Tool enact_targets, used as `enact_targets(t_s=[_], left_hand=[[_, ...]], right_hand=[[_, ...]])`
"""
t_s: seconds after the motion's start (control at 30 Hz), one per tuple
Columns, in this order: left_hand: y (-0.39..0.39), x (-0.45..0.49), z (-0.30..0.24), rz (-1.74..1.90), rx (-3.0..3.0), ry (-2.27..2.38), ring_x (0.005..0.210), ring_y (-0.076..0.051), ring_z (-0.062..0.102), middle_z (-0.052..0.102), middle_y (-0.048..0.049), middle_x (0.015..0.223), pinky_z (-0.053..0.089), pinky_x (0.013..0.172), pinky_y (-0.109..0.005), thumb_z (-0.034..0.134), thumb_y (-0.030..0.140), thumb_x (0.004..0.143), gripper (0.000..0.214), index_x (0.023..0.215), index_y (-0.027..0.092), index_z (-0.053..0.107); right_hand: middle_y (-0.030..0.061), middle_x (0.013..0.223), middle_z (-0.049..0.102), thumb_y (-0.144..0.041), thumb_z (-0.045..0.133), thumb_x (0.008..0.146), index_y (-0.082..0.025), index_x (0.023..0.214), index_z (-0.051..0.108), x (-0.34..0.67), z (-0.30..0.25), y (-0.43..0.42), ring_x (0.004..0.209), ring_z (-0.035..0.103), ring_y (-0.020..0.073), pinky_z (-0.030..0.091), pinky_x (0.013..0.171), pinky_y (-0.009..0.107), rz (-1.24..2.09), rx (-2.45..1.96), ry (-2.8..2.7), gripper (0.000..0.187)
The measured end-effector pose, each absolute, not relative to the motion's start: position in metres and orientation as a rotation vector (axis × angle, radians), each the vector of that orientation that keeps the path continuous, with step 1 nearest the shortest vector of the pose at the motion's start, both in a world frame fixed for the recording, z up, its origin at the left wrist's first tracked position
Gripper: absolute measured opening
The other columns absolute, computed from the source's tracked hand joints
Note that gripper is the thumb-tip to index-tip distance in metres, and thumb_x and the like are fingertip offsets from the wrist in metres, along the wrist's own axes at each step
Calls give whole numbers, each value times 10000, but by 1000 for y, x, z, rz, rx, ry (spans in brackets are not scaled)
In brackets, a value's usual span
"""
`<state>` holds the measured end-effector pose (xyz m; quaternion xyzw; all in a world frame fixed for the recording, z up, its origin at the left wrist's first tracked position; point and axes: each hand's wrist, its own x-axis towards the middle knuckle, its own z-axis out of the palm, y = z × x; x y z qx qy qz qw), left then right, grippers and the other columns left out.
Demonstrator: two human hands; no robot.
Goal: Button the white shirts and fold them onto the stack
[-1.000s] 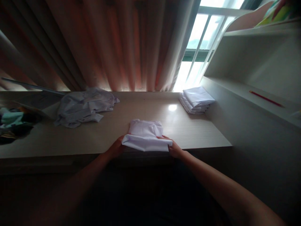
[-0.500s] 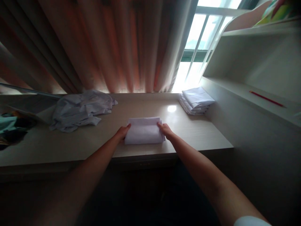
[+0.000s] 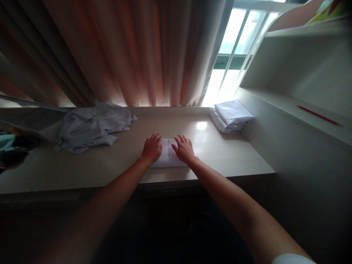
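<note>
A folded white cloth (image 3: 168, 157) lies flat near the front edge of the desk (image 3: 220, 157). On its left part rests my left hand (image 3: 152, 147), palm down with the fingers stretched toward its far edge. My right hand (image 3: 184, 147) lies the same way over the right part, fingers apart. Both hands cover the sides of the cloth, so only its middle and near edge show. To the left sits a crumpled heap of white cloth (image 3: 93, 126). A neat stack of folded white cloths (image 3: 231, 116) stands at the back right.
A shelf unit (image 3: 291, 113) rises along the right side, with a red pencil-like stick (image 3: 317, 115) on its ledge. Curtains (image 3: 132, 55) hang behind the desk, beside a bright window (image 3: 233, 47). Dark and pale items (image 3: 13, 150) lie at the far left.
Both hands have let go of the folded cloth's side edges and moved inward onto its top, fingers now spread flat. The cloth has stayed in about the same place.
</note>
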<state>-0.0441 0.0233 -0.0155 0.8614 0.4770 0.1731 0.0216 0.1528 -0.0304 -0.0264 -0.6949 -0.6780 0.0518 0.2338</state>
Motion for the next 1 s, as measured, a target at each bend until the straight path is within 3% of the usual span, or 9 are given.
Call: enact_targets(t_s=[0.1,0.23,1.0], left_hand=[[23,-31,-30,243,2728,1419,1519,-296,151,262,-119,1625,147,1207,-539,312,355,987,566,1515,154,348],[29,-34,-51,148,2684,1451,1506,-321,200,284,-148,1611,176,1204,-519,308,400,985,609,1525,120,339],[65,-32,-77,128,2717,1411,1502,-298,220,299,-127,1610,110,1222,-489,283,420,996,597,1532,160,329]], right_hand=[[120,1649,194,-602,299,986,-210,1530,339,137,-37,-33,1524,85,349,49,1189,590,129,-1933,-2103,672],[183,1646,146,-656,248,968,-139,1560,271,137,-53,-34,1527,41,369,27,1192,583,194,-2020,-2142,786],[192,1649,121,-721,267,928,-149,1562,253,149,-79,-4,1528,40,358,53,1187,566,285,-2120,-2031,854]])
